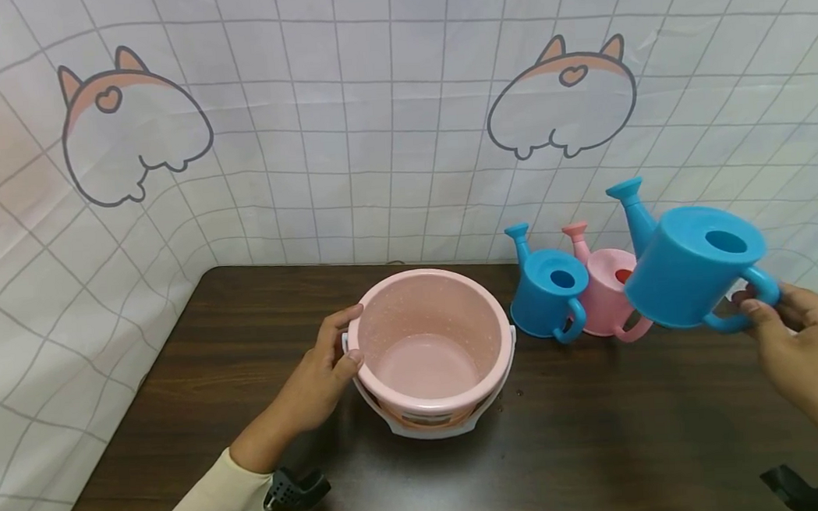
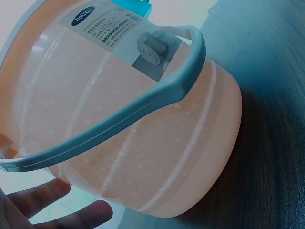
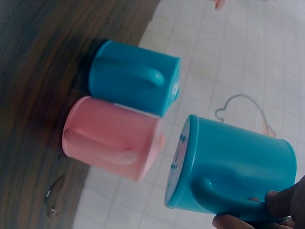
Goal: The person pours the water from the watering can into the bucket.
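Note:
A pink bucket point(image 1: 430, 364) with a pale swing handle point(image 2: 133, 112) stands upright on the table. My left hand point(image 1: 328, 370) rests against its left rim, thumb and fingertips touching the edge. In the left wrist view, two fingers point(image 2: 78, 217) reach straight along the bucket's side. My right hand point(image 1: 800, 333) grips the handle of a large blue watering can point(image 1: 694, 269), raised above the table with its spout to the left. Just left of it, a pink watering can point(image 1: 604, 298) and a smaller blue watering can point(image 1: 547, 298) stand side by side.
A white grid-patterned cloth point(image 1: 372, 117) with cartoon animals hangs behind the dark wooden table point(image 1: 245, 336). Small water drops point(image 1: 519, 393) lie right of the bucket, and a little puddle point(image 3: 55, 195) shows near the pink can. The bucket carries a printed label point(image 2: 119, 33).

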`<act>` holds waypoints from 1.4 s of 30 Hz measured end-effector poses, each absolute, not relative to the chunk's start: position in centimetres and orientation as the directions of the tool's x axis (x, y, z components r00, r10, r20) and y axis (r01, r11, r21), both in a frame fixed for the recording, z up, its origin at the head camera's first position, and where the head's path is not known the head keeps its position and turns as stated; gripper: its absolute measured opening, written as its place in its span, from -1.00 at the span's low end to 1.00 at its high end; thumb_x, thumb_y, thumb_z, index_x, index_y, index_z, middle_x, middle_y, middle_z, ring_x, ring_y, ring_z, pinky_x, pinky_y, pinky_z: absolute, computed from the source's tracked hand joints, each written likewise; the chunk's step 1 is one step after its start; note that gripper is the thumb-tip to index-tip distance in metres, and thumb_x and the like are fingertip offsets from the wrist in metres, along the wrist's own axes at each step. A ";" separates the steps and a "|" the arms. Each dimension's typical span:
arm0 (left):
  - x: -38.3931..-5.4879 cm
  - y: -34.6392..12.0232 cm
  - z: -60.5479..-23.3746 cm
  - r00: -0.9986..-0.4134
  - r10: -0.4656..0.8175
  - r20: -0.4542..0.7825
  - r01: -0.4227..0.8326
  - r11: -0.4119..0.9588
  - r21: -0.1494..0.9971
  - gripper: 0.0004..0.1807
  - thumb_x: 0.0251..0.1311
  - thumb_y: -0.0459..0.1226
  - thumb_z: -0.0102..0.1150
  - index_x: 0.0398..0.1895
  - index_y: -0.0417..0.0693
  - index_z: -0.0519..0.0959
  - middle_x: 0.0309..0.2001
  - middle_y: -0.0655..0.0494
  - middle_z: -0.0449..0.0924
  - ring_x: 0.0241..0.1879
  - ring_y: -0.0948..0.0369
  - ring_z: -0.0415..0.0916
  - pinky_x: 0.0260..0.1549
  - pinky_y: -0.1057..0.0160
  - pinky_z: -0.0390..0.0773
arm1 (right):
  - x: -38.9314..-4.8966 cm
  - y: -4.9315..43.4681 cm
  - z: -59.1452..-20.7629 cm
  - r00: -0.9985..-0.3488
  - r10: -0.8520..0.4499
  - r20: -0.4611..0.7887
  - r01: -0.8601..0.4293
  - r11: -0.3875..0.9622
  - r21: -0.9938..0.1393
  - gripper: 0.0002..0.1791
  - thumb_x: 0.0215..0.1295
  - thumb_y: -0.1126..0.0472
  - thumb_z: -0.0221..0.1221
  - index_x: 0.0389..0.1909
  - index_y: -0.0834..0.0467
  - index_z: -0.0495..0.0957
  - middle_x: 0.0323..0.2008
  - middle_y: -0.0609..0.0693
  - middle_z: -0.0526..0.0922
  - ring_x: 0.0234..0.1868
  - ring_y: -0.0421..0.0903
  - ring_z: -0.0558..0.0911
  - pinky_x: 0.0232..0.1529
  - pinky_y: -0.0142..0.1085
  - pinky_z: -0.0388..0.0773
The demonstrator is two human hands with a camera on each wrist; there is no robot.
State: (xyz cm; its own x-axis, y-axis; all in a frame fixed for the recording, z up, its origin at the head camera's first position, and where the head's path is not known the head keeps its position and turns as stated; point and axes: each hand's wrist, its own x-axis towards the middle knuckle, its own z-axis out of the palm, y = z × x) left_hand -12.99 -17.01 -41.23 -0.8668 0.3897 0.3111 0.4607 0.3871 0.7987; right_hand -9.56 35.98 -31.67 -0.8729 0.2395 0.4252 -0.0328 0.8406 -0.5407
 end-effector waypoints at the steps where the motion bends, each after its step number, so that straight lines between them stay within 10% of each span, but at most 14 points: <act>1: -13.0 -17.0 -41.2 -0.865 0.392 0.313 0.463 0.384 0.799 -0.35 0.54 0.11 -0.13 0.57 0.21 0.03 0.16 -0.18 0.56 0.03 0.05 0.57 0.01 -0.05 0.52 | -9.5 35.8 -31.6 -0.873 0.236 0.427 -0.026 0.851 -0.524 -0.58 0.59 0.26 0.02 0.20 0.56 0.46 0.02 0.55 0.56 -0.24 -0.54 0.59 -0.33 -0.65 0.38; 4: -13.0 -17.0 -41.2 -0.861 0.397 0.318 0.470 0.380 0.797 -0.35 0.54 0.13 -0.13 0.57 0.21 0.03 0.17 -0.19 0.55 0.04 0.04 0.57 0.01 -0.05 0.52 | -9.2 35.3 -31.3 -0.876 0.226 0.426 -0.004 0.880 -0.475 -0.55 0.58 0.23 0.05 0.22 0.55 0.44 0.01 0.55 0.55 -0.12 0.13 0.75 -0.32 -0.42 0.48; 6: -13.0 -17.0 -41.2 -0.858 0.400 0.322 0.475 0.377 0.795 -0.34 0.55 0.14 -0.14 0.57 0.20 0.02 0.19 -0.21 0.54 0.05 0.02 0.57 0.00 -0.06 0.52 | -8.9 34.9 -31.1 -0.885 0.220 0.411 0.009 0.890 -0.456 -0.51 0.59 0.19 0.04 0.27 0.54 0.41 0.04 0.55 0.54 0.03 0.59 0.52 -0.18 -0.04 0.57; 12: -13.0 -17.0 -41.2 -0.859 0.399 0.320 0.472 0.381 0.795 -0.33 0.54 0.16 -0.15 0.57 0.20 0.02 0.22 -0.21 0.53 0.07 0.02 0.57 0.02 -0.08 0.51 | -8.5 34.3 -30.4 -0.921 0.177 0.346 0.010 0.900 -0.435 -0.41 0.62 0.09 0.00 0.38 0.50 0.29 0.13 0.53 0.47 0.14 0.64 0.40 0.01 0.48 0.29; 22: -13.0 -17.0 -41.1 -0.866 0.395 0.307 0.462 0.395 0.794 -0.34 0.54 0.16 -0.15 0.57 0.21 0.02 0.23 -0.20 0.52 0.07 0.04 0.56 0.01 -0.11 0.51 | -8.2 32.8 -30.2 -0.920 0.090 0.382 -0.080 0.910 -0.407 -0.55 0.57 0.22 0.08 0.21 0.53 0.44 -0.02 0.52 0.60 -0.01 0.59 0.53 -0.22 0.35 0.44; 25: -13.0 -17.0 -41.2 -0.865 0.395 0.309 0.464 0.394 0.794 -0.34 0.54 0.16 -0.16 0.57 0.21 0.02 0.23 -0.21 0.51 0.08 0.03 0.55 0.02 -0.12 0.50 | -8.1 32.5 -30.2 -0.910 0.066 0.410 -0.115 0.909 -0.401 -0.57 0.54 0.26 0.12 0.20 0.55 0.45 -0.06 0.53 0.61 -0.07 0.57 0.58 -0.28 -0.05 0.61; 29: -13.0 -17.0 -41.2 -0.865 0.392 0.312 0.465 0.396 0.792 -0.33 0.54 0.17 -0.16 0.57 0.21 0.03 0.23 -0.21 0.51 0.08 0.03 0.55 0.02 -0.12 0.50 | -8.1 32.2 -30.2 -0.908 0.057 0.415 -0.128 0.906 -0.404 -0.55 0.51 0.25 0.15 0.20 0.54 0.46 -0.06 0.53 0.61 -0.14 0.53 0.63 -0.53 -0.56 0.37; 42: -13.0 -16.9 -41.2 -0.862 0.391 0.322 0.474 0.398 0.785 -0.33 0.54 0.16 -0.16 0.57 0.20 0.02 0.22 -0.20 0.52 0.08 0.02 0.55 0.02 -0.11 0.50 | -7.4 30.8 -29.8 -0.906 0.024 0.423 -0.172 0.892 -0.418 -0.57 0.50 0.24 0.19 0.19 0.49 0.50 -0.10 0.48 0.65 -0.25 0.41 0.71 -0.57 -0.53 0.38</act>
